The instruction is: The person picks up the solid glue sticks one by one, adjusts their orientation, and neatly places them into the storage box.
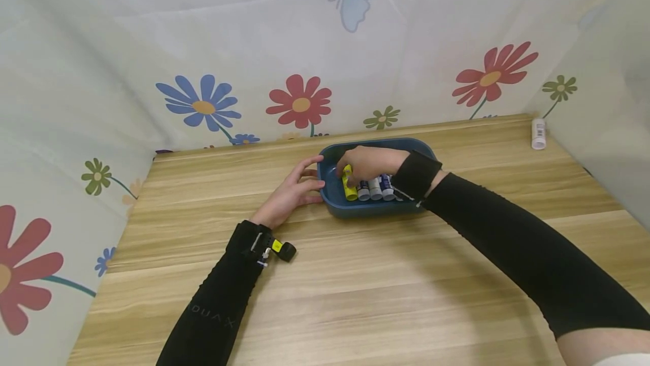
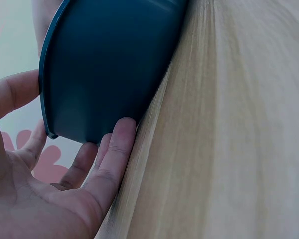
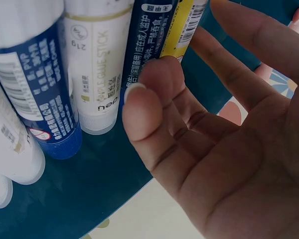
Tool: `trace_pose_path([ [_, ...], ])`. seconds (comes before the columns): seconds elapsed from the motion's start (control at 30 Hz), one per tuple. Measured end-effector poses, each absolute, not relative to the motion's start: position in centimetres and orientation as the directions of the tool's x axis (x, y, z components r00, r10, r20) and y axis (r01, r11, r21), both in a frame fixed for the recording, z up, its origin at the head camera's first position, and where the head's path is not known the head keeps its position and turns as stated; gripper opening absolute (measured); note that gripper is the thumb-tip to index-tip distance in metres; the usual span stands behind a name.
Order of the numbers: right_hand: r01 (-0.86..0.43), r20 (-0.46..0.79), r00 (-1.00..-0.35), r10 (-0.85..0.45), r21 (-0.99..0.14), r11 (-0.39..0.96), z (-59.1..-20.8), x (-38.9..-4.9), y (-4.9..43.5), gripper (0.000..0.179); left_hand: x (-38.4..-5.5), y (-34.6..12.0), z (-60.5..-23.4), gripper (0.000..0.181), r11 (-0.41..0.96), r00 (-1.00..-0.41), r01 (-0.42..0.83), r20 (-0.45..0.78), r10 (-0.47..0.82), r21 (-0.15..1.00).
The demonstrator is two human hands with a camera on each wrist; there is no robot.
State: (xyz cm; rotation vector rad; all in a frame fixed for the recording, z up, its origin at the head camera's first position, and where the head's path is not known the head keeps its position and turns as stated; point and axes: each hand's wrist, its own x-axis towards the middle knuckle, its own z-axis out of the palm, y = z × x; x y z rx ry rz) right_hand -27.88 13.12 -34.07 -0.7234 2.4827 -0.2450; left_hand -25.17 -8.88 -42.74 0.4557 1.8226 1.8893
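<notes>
A dark blue oblong bin (image 1: 376,208) stands on the table with a row of glue sticks lying in it. My left hand (image 1: 291,188) is at its left end, fingertips against the rim and outer wall; the left wrist view shows fingers (image 2: 117,149) low on that wall. Reaching over the bin, my right hand (image 1: 369,163) holds the yellow glue stick (image 1: 351,192) at the left of the row. In the right wrist view, its curled fingers (image 3: 144,117) lie beside a dark blue glue stick (image 3: 147,45); a white one (image 3: 95,69) and a blue one (image 3: 37,84) follow.
A white glue stick (image 1: 539,133) stands apart at the table's back right corner. Wood-patterned table (image 1: 325,287) stretches in front of the bin. Flower-printed cloth (image 1: 244,27) hangs behind and along both sides.
</notes>
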Motion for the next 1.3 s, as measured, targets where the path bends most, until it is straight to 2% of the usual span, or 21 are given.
trace_pose_path([
  [0.4,-0.438,-0.453,-0.705,-0.546,-0.328,0.837,-34.0,-28.0,13.2,0.037,-25.2,-9.0,-42.5,0.055,-0.003,-0.831,-0.097,-0.079,0.550,0.995],
  [0.83,-0.492,-0.423,-0.674,-0.606,-0.354,0.795,-33.9,-27.9,13.7,0.033,-25.0,-9.1,-42.8,0.055,-0.008,-0.832,-0.110,-0.088,0.548,0.994],
  [1.03,-0.502,-0.396,-0.688,-0.609,-0.347,0.792,-33.4,-28.0,14.0,0.036,-25.2,-9.0,-42.8,0.054,0.003,-0.834,-0.103,-0.088,0.544,0.995],
  [1.3,-0.506,-0.299,-0.721,-0.626,-0.390,0.769,-32.4,-27.8,14.5,0.037,-25.1,-8.9,-42.7,0.053,0.005,-0.837,-0.111,-0.097,0.539,0.994],
])
